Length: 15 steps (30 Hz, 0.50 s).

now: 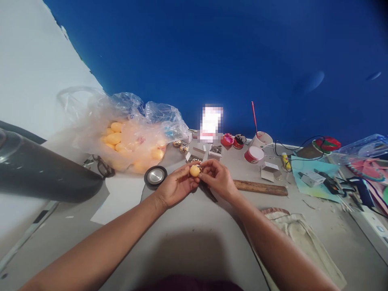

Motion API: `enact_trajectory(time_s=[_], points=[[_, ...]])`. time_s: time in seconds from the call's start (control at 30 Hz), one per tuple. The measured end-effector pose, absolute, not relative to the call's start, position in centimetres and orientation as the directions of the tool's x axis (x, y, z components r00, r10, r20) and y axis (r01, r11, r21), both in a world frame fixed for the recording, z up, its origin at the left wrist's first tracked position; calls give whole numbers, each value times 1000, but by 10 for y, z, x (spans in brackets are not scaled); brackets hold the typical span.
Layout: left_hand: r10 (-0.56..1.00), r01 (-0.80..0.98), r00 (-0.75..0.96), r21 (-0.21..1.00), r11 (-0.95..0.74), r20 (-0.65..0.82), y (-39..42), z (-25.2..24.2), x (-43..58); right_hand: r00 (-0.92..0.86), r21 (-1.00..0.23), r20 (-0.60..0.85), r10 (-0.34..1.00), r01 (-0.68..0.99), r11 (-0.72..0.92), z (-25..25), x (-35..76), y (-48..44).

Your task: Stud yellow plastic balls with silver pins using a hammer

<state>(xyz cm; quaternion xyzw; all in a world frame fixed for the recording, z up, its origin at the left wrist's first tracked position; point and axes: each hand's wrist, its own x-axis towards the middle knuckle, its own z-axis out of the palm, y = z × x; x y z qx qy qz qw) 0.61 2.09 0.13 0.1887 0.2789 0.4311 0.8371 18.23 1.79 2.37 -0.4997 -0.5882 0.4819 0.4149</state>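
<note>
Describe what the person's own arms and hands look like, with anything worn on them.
The left hand and right hand are ungloved, and the forearms are bare, with no sleeve or watch in view. No ring or marking can be made out. Dark maroon clothing shows at the bottom edge.

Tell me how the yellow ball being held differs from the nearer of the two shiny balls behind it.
The yellow ball shows mostly plain yellow, with dark bits at its upper edge; the nearer shiny ball shows gold and dark glints over its visible side. The yellow ball is in the left hand, with the right hand touching it, while the nearer shiny ball sits untouched on the table. Both look rounded.
</note>
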Motion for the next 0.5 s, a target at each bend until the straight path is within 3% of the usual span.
enact_trajectory(time_s=[0.23,0.5], points=[[836,-629,459,555,545,-300,21,0,7,-164,-830,201,966,495,257,19,184,18],[860,-531,453,705,470,-233,19,2,6,-248,-695,411,877,537,478,8,186,16]])
